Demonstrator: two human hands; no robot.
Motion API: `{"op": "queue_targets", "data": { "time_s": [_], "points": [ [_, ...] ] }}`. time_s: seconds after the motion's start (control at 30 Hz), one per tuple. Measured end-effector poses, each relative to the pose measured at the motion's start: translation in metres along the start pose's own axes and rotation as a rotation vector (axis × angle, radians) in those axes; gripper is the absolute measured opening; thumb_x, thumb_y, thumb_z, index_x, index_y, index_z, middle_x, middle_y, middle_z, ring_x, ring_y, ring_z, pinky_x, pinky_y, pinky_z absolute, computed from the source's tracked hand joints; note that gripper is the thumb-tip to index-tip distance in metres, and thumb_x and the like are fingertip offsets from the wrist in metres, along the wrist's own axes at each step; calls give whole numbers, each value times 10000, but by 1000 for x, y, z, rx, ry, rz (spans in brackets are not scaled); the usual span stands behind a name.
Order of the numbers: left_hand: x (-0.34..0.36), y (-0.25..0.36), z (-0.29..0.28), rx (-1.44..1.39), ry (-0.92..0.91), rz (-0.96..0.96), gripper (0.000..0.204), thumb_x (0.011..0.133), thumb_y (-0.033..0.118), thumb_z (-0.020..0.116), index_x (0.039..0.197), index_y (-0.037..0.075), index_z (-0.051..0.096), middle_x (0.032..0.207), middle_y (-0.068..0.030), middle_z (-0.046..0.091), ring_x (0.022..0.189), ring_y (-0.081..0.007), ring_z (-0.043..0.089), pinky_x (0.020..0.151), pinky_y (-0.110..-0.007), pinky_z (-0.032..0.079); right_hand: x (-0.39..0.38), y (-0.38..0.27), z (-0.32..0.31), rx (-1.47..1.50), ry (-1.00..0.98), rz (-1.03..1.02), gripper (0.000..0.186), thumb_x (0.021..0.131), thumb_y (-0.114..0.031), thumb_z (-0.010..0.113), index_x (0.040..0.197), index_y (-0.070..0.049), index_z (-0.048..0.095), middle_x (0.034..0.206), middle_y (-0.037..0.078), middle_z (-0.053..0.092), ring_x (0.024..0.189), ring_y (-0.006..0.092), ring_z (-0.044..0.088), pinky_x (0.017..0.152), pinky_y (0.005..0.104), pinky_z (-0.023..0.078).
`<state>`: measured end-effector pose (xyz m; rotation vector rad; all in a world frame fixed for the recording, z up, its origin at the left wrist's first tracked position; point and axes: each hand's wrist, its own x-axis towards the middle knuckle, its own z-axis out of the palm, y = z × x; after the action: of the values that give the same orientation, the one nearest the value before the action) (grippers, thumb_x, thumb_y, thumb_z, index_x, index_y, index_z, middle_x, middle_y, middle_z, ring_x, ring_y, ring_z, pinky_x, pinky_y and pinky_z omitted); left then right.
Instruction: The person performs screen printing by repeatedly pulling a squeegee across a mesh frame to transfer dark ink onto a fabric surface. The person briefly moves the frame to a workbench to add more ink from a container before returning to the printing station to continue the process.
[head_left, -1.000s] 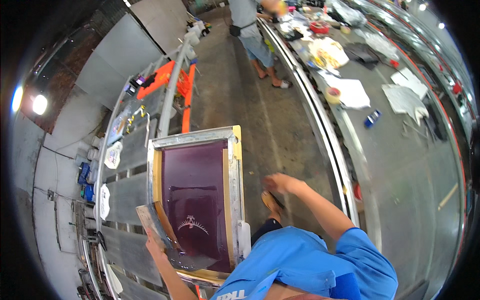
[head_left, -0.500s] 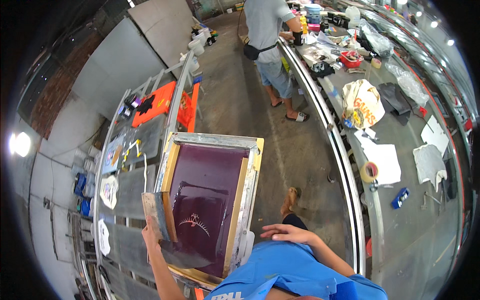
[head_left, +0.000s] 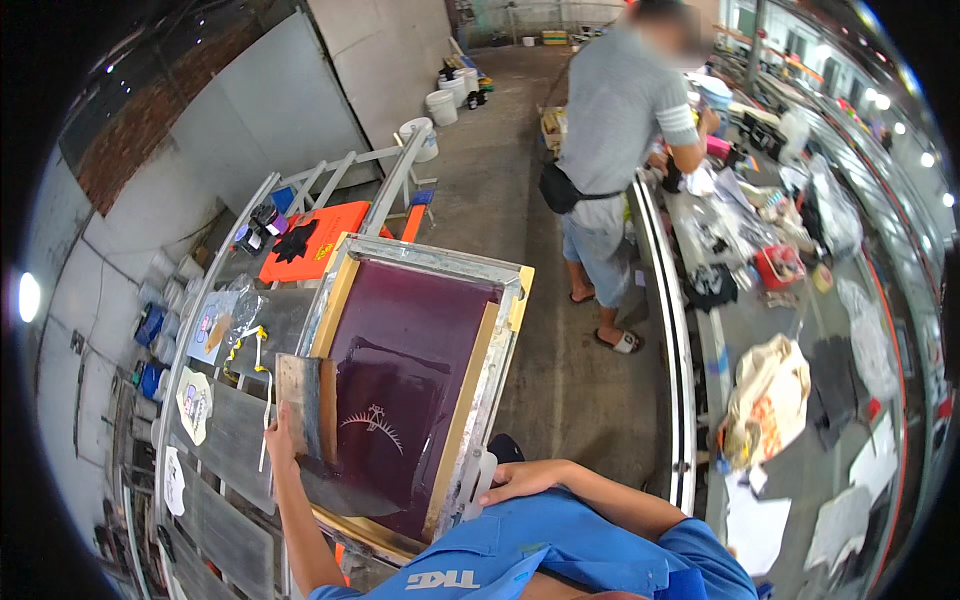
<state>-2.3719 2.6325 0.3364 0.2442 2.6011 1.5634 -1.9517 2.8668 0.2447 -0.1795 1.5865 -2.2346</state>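
Observation:
My left hand (head_left: 283, 437) is wrapped round a squeegee (head_left: 300, 405) with a flat, worn grip and a brown edge. The squeegee stands at the left side of a screen-printing frame (head_left: 487, 340), over its dark purple mesh (head_left: 410, 310). A pale curved design of spikes with a small figure shows in the mesh, and wet-looking dark ink marks lie around it. My right hand (head_left: 520, 481) holds nothing that I can see. Its thumb and fingers are apart, close to a pale metal tab (head_left: 479, 487) on the frame's near right side; whether they touch it is unclear.
Printing tables (head_left: 225, 440) with pale printed pieces (head_left: 193, 400) run along the left. An orange board (head_left: 318, 240) lies beyond. A person in grey (head_left: 615, 130) stands ahead at the right-hand table, near a cloth bag (head_left: 770, 395). White buckets (head_left: 441, 107) stand by the wall.
My right hand has come down and left to the frame's near right edge. The view has shifted, and the person in grey now appears larger and leans over the table. My left hand keeps the squeegee.

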Motion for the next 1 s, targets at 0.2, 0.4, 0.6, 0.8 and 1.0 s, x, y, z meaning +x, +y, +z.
{"op": "queue_targets", "data": {
  "time_s": [0.2,0.4,0.6,0.8,1.0],
  "points": [
    [71,54,78,-92,26,23,415,915,491,723,814,90,693,640,79,445,545,-39,371,485,-263,260,34,-29,-128,-14,221,-200,678,1003,-544,565,1361,32,542,1281,108,632,1197,200,569,1037,305,430],
    [223,145,170,-195,-116,155,526,959,526,601,1121,26,580,923,-48,509,791,-143,494,663,-316,385,117,-114,-284,26,294,-490,726,994,-584,547,1402,15,492,1276,82,590,1192,197,543,959,323,494],
    [382,226,317,-208,-389,235,770,992,587,474,1428,-45,420,1282,-209,563,1096,-280,613,897,-385,511,121,-217,-443,152,598,-566,604,996,-571,546,1358,-88,538,1245,44,602,1160,145,564,831,342,576],
    [496,279,507,-385,-476,204,751,871,533,748,1326,-44,592,1324,-141,604,1122,-267,612,962,-371,480,93,-254,-562,162,852,-537,549,1009,-557,536,1316,-104,576,1180,28,636,1095,125,598,835,334,556],
    [540,387,709,-487,-579,210,687,876,511,752,1124,-118,630,1072,-177,687,865,-232,683,787,-356,556,101,-279,-745,431,1198,-623,611,1027,-569,476,1403,-90,514,1316,44,611,1190,174,591,985,425,489]
  ]
}}
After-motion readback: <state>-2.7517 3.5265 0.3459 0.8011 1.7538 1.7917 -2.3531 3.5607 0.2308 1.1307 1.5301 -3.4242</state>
